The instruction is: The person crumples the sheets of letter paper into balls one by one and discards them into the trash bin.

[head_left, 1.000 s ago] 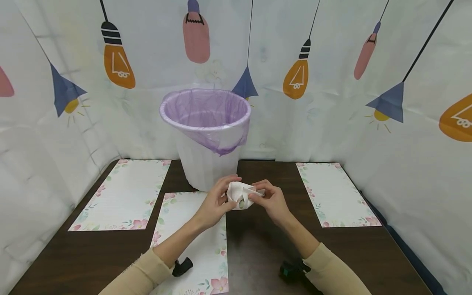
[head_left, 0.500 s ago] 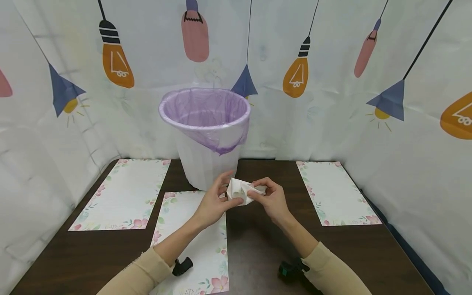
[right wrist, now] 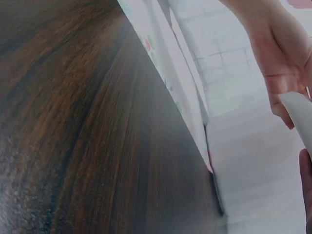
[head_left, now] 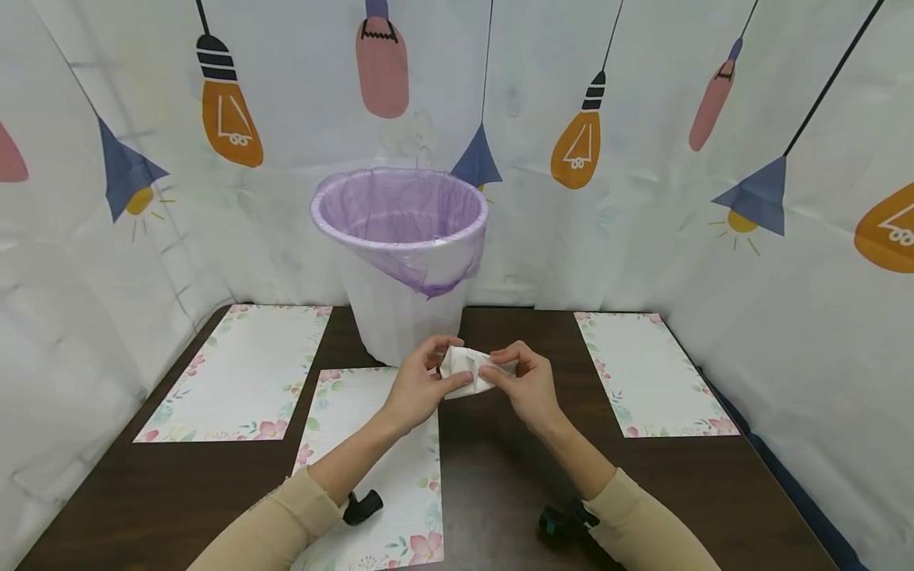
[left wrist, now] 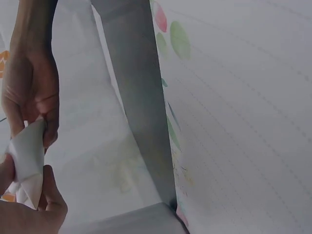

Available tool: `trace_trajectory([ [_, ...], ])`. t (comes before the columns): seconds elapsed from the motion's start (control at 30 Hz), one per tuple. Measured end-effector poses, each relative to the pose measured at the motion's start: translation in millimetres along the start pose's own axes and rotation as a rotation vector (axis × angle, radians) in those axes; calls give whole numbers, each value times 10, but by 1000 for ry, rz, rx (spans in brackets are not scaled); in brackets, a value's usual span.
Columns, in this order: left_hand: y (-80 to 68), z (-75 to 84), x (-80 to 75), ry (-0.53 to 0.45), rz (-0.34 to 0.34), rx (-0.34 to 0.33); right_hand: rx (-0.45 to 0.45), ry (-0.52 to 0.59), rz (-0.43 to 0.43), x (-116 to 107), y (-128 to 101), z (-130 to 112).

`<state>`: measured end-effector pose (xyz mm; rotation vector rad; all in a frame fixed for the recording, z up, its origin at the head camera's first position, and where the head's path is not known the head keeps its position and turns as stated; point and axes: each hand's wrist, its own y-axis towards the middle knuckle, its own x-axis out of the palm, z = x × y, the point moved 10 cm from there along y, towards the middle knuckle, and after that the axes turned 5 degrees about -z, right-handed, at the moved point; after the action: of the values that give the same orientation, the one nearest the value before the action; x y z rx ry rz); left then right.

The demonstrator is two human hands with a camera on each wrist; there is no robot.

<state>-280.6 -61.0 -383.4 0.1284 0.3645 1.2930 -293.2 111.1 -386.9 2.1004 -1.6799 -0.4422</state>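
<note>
Between both hands is a small folded piece of white paper (head_left: 460, 370), held above the table in front of the bin. My left hand (head_left: 417, 387) pinches its left end, thumb on the near face and fingers behind. At the right end, my right hand (head_left: 527, 386) pinches it with thumb and forefinger. In the left wrist view the folded paper (left wrist: 30, 161) shows creased, overlapping flaps, with a hand at each end. Only an edge of the paper (right wrist: 298, 114) shows in the right wrist view, with the left hand (right wrist: 282, 58) above it.
A white bin (head_left: 400, 309) lined with a purple bag (head_left: 428, 274) stands at the back of the dark wooden table (head_left: 514, 492). Flower-bordered sheets lie at the left (head_left: 232, 373), under the left forearm (head_left: 389, 492) and at the right (head_left: 653, 373). A printed curtain (head_left: 643, 238) surrounds the table.
The open folds of the paper have been pressed flatter, and its near face now looks smooth. The left thumb has moved up onto that face. Both hands stay in nearly the same place.
</note>
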Motion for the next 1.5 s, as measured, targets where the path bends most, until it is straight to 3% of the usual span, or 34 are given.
trace_trajectory([
  [0.13,9,-10,-11,-26,5,-3,13,-3,11,21,16,-1],
  [0.33,17,-145,-47,-159,46,-102,108,44,11,71,12,86],
  [0.5,51,-215,-97,-267,88,-143,282,265,42,100,-36,271],
  [0.63,56,-244,-120,-296,116,-158,346,368,88,104,-77,350],
  [0.83,50,-246,-134,-241,180,-168,295,258,193,49,-80,296],
  [1.0,38,-230,-131,-200,235,-179,164,56,247,38,-67,118],
  [1.1,38,-228,-144,-200,261,-188,76,-3,243,62,-56,16],
  [1.23,62,-274,-204,-242,282,-215,1,70,151,130,-51,-11],
  [1.43,102,-358,-250,-348,227,-267,-36,464,-190,279,-56,14],
  [1.5,111,-360,-233,-381,191,-261,-26,522,-271,302,-67,19],
])
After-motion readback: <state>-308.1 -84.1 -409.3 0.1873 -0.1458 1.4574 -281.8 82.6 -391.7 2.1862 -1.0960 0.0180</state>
